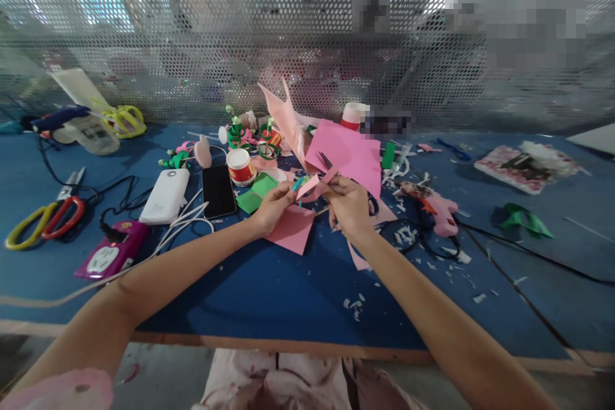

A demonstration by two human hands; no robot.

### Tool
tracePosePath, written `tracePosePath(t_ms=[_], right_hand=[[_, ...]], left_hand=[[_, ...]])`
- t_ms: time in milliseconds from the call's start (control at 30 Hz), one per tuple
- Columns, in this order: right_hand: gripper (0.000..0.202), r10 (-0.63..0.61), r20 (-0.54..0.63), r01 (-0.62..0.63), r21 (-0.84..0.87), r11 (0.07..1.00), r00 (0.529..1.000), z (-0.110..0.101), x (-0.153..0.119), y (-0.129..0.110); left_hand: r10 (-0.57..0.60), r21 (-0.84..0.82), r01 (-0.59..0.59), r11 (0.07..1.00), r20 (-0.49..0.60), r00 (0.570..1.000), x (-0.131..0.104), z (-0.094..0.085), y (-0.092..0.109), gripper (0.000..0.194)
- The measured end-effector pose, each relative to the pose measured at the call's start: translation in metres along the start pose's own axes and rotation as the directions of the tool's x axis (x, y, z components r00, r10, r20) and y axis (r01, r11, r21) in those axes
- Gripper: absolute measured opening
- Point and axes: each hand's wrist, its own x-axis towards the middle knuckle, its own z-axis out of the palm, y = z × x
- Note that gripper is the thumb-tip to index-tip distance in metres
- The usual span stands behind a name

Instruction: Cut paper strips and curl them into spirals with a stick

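Observation:
My left hand (275,208) is closed in a pinch on a pink paper strip (308,186). A small teal bit shows at its fingertips; what it is I cannot make out. My right hand (350,206) is closed around a pair of small scissors (325,159), whose dark blades point up and left while a dark blue handle shows beside the palm. The curling strip reaches across to my right fingers. Below the hands lies a pink paper square (294,230), and green paper (257,192) is beside my left hand. Behind them rests a larger pink sheet (353,152).
A phone (218,191), white power bank (166,195), purple power strip (113,250) and large scissors (62,208) lie left. A red-and-white tub (241,167) stands behind green paper curls. Right are a pink glue gun (442,213), cords and paper scraps. A perforated metal screen (216,45) borders the back.

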Motion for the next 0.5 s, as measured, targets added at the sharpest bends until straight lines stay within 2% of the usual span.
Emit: tracePosePath(t_ms=[133,300,400,500], right_hand=[[0.013,-0.094,0.085,0.114,-0.283,0.952,0.992,-0.004,-0.002,-0.003],[0.018,-0.24,0.224,0.326,-0.542,0.774,0.944,-0.004,-0.008,-0.009],[0.016,-0.298,0.291,0.415,-0.574,0.705,0.909,-0.003,-0.009,-0.011],[0.014,-0.306,0.327,0.44,-0.508,0.74,0.894,-0.003,-0.007,-0.011]], left_hand=[[0.14,0.244,-0.14,0.96,0.019,0.99,-0.002,0.0,0.005,0.024],[0.211,0.366,-0.223,0.904,0.073,0.975,-0.005,0.002,0.011,0.026],[0.215,0.392,-0.23,0.891,0.082,0.973,-0.005,0.001,0.009,0.027],[0.184,0.34,-0.188,0.922,0.044,0.982,-0.003,-0.001,0.006,0.028]])
